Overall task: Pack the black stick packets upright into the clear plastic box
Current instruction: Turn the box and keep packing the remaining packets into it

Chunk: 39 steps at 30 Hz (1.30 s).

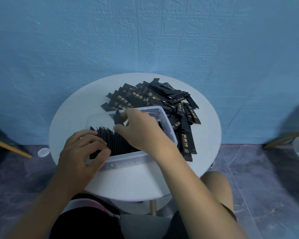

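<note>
A clear plastic box (169,128) stands in the middle of a round white table (76,107). A row of black stick packets (121,144) stands upright in its near left part. My left hand (83,152) rests at the box's left end, fingers curled against the row of packets. My right hand (141,128) reaches over the box and pinches one black packet (118,118) above the row. A loose pile of black packets (150,97) with gold print lies behind and to the right of the box.
A blue textured wall stands close behind the table. A small round white lid (43,152) lies on the dark floor at the left. Wooden legs of furniture show at the far left (10,147) and far right (286,137). My knees sit under the table's near edge.
</note>
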{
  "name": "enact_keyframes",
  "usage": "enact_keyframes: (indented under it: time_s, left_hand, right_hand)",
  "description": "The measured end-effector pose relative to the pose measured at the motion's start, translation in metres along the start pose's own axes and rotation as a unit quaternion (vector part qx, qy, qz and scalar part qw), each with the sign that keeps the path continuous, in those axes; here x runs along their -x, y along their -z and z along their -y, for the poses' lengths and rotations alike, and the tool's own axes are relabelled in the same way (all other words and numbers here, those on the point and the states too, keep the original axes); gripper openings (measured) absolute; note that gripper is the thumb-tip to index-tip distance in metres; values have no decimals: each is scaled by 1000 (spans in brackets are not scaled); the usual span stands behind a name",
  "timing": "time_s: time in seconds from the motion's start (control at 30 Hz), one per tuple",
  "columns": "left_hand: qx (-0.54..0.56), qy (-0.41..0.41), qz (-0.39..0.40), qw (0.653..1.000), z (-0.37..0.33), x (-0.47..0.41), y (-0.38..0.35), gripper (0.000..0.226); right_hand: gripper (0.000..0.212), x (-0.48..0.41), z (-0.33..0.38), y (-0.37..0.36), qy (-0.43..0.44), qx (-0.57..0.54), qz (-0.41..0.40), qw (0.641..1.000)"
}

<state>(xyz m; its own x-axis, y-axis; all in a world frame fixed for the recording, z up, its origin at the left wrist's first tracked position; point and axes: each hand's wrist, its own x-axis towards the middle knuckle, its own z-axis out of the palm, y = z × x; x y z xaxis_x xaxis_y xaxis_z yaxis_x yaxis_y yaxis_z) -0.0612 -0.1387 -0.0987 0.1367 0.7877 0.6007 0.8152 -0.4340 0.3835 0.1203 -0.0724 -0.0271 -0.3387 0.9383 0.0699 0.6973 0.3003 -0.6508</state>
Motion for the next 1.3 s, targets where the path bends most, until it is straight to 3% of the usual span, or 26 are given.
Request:
enact_keyframes:
  time_s: [0.23,0.47,0.57,1.0,1.3]
  left_hand:
    - [-1,-6,-5,1000,5,0,-2,37]
    - [1,-4,-13,1000,5,0,-3,35]
    - [3,0,-11,1000,4,1,-3,33]
    - [4,2,-4,1000,7,2,-2,33]
    - [1,3,2,1000,4,1,1,36]
  right_hand:
    - [30,-6,8,-16,-17,33,68,997]
    - [35,-11,1,-20,-39,-9,136,990]
    - [44,-13,-1,-20,-38,-31,139,989]
    - [45,-26,-5,-25,-88,-116,183,972]
    - [52,-27,0,-29,-86,-76,185,976]
